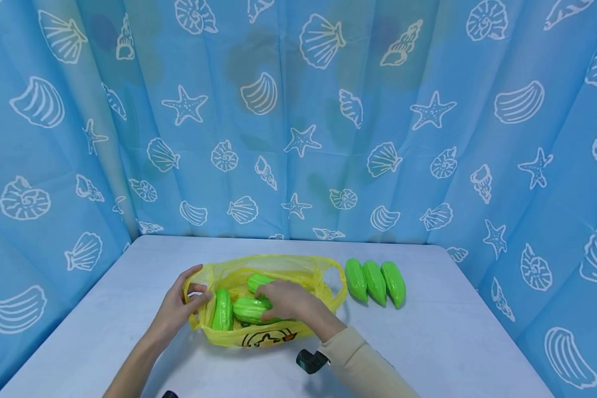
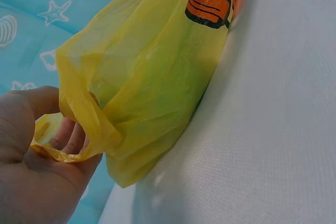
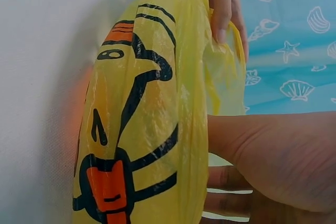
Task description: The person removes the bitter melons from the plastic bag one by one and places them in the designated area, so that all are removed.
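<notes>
A yellow translucent plastic bag [image 1: 266, 261], printed with a cartoon, lies on its side with its mouth facing up. My left hand [image 1: 176, 304] holds the bag's left handle loop, thumb and fingers around the thin plastic, as the left wrist view also shows. My right hand [image 1: 291, 301] reaches into the mouth and grips the right end of a glossy green ridged gourd [image 1: 249, 310]. Beside that, a second green gourd [image 1: 222, 310] stands at the left inside the bag. Another gourd [image 1: 258, 282] lies behind, partly covered by the right fingers. In the right wrist view the bag hides the right fingertips.
Three more green gourds [image 1: 375, 282] lie side by side on the white table [image 1: 453, 331], right of the bag. A blue curtain [image 1: 298, 182] with white shell prints hangs behind the table and along both sides. A small dark device [image 1: 310, 361] sits by the right wrist.
</notes>
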The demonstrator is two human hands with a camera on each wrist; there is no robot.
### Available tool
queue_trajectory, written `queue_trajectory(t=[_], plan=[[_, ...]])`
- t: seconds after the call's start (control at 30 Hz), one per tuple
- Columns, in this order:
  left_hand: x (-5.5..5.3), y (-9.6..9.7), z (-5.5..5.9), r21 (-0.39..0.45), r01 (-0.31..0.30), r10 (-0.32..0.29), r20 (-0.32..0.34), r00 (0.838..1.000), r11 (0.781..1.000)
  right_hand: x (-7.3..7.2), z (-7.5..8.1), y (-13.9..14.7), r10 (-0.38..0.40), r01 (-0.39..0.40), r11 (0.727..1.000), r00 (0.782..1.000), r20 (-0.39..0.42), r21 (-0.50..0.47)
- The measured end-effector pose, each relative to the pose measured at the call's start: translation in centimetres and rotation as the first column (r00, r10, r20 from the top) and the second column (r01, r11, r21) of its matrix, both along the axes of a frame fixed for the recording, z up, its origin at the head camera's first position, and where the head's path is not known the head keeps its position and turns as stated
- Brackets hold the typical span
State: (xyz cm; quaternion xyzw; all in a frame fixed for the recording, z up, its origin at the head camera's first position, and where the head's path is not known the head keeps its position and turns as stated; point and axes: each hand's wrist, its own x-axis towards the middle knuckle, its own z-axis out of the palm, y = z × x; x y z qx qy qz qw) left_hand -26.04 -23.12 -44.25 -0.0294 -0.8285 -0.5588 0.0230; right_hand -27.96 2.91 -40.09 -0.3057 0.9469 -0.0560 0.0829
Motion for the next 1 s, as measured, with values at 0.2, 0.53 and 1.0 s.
queue_trajectory(t=[0.2, 0.53, 1.0], plan=[[0.0, 0.0, 0.1, -0.006, -0.007, 0.007, 0.009, 1.000, 1.000, 0.2, 0.3, 0.3, -0.003, 0.003, 1.000, 1.000, 0.014, -0.019], [0.1, 0.1, 0.2, -0.010, -0.012, 0.012, 0.012, 1.000, 1.000, 0.4, 0.7, 0.8, 0.021, -0.021, 0.999, 1.000, 0.005, -0.031], [-0.2, 0.1, -0.1, -0.008, -0.017, 0.017, 0.014, 1.000, 1.000, 0.8, 1.5, 2.1, -0.017, 0.018, 0.997, 1.000, 0.013, -0.071]])
